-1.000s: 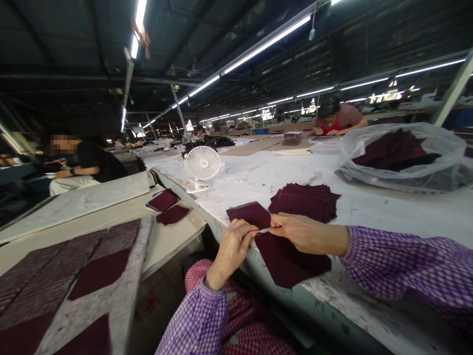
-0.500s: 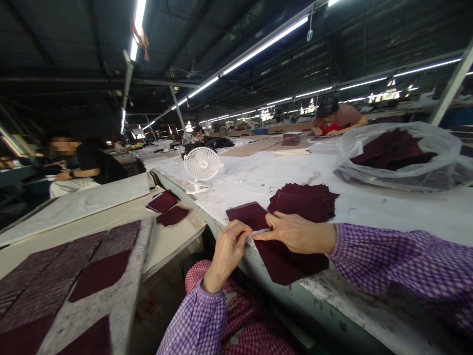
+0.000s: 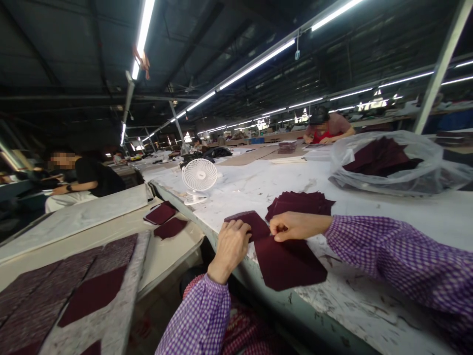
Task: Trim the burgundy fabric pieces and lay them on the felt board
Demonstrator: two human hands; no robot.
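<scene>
At the centre of the frame, the left hand [image 3: 232,241] was laid palm down on the near edge of a small maroon piece [image 3: 254,223], with the fingers bent over it. Whether the edge was pinched beneath them could not be told. The right hand [image 3: 291,226] was held just to the right of it, thumb and fingertips drawn together at the spot where the small piece met a larger maroon piece [image 3: 288,261]. Whether cloth was caught in that pinch could not be made out. Both pieces lay flat near the front edge of the white table [image 3: 369,212], touching or slightly overlapped, with the larger one toward the lower right.

The work was judged to be only partway along. A fanned stack of maroon pieces [image 3: 301,203] was seen just behind the right hand, and a clear plastic bag [image 3: 388,160] filled with more of them lay at the upper right. At the lower left, a grey board [image 3: 121,296] was seen with maroon squares laid out on it. Two loose pieces [image 3: 160,213] lay on the lower side table left of centre.

A small white fan [image 3: 199,176] stood well apart from the hands, above and left of them. The stack sat close to the right wrist, and nothing was seen between the hands and the two pieces. One seated person [image 3: 88,177] was seen at the left edge and another [image 3: 328,129] far back, right of centre, both well away.
</scene>
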